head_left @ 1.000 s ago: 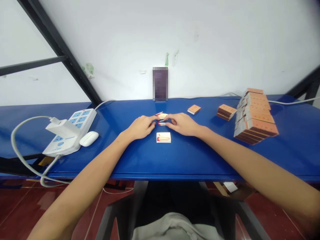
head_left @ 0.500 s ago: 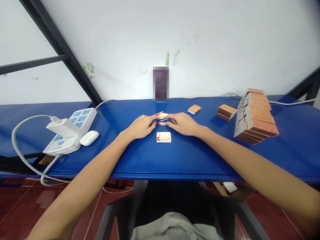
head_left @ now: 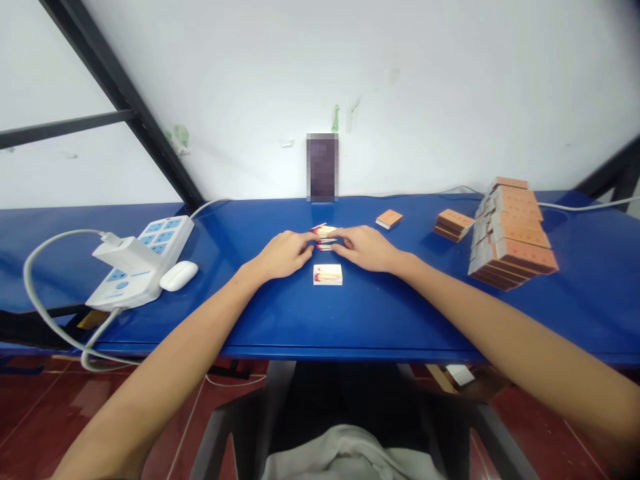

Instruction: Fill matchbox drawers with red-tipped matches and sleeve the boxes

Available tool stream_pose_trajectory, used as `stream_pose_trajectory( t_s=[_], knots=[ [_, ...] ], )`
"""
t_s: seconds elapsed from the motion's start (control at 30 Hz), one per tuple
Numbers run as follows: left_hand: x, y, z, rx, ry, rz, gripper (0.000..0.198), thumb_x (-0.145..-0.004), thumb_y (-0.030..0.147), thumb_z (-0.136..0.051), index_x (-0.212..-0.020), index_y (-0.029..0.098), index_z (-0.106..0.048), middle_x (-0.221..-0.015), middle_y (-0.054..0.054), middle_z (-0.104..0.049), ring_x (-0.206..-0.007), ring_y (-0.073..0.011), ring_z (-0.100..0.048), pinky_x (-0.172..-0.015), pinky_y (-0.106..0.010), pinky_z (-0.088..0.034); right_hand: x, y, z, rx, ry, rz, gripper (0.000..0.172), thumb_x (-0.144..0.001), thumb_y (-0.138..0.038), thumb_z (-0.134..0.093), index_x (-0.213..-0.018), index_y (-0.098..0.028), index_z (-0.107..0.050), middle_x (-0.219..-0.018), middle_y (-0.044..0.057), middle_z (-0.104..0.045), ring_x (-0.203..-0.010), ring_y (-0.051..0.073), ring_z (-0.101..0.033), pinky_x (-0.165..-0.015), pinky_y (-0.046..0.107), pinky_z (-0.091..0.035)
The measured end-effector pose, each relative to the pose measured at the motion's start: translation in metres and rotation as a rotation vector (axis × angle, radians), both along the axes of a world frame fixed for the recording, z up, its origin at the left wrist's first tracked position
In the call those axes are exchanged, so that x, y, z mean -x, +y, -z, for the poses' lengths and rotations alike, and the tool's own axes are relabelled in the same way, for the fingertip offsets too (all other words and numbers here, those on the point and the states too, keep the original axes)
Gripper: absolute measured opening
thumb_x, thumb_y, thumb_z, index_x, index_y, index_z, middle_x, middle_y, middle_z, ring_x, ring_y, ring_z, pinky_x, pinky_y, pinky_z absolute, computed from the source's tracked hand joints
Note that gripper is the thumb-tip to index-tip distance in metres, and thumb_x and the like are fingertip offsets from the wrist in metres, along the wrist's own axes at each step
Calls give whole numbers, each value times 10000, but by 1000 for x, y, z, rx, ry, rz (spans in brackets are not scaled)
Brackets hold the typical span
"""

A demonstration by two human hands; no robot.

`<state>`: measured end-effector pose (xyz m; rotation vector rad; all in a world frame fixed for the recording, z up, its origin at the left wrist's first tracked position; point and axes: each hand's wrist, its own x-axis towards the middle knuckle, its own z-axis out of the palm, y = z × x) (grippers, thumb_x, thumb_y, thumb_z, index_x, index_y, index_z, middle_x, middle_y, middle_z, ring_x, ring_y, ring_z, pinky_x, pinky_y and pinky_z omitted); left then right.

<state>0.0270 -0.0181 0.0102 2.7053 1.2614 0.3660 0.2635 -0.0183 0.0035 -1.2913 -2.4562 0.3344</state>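
Spanning the whole view, the glossy blue table [head_left: 350, 320] carries everything. Your 2 forearms reach forward over its near edge and converge at the centre. At far right stands a large leaning stack of flat orange matchboxes [head_left: 513, 233], with a short pile [head_left: 453, 223] and 1 lone box [head_left: 389, 218] to its left. At left lies a white plastic power strip [head_left: 143, 257] with a smooth white oval case [head_left: 179, 276] touching its side. Your left hand [head_left: 283, 253] and right hand [head_left: 365, 248] rest palm-down, fingers curled, fingertips pinching from both sides a small bundle of red-tipped matches [head_left: 324, 237]. Just nearer you, between the wrists, sits an open white tray [head_left: 327, 274] holding matches laid flat.
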Motion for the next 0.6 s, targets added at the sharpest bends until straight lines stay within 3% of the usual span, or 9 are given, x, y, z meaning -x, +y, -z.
stream_pose_trajectory(
  t_s=[0.33, 0.6],
  knots=[
    [-1, 1, 1, -15, -21, 12, 407, -962, 231, -468, -1303, 178, -683, -726, -27, -700, -655, -187, -628, -678, -295, -444, 0, 1, 2, 8, 77, -10, 342, -955, -305, -555, -1222, -217, -750, -737, 8, -660, -634, 140, -509, -639, 271, -300],
    [-1, 2, 1, 10, -56, 32, 432, -960, 214, -469, -1345, 167, -660, -713, -28, -704, -660, -190, -648, -720, -303, -477, 0, -2, 2, 23, 147, -117, 321, -900, -200, -573, -1129, -195, -797, -668, -7, -615, -610, 122, -485, -637, 253, -317]
  ],
)
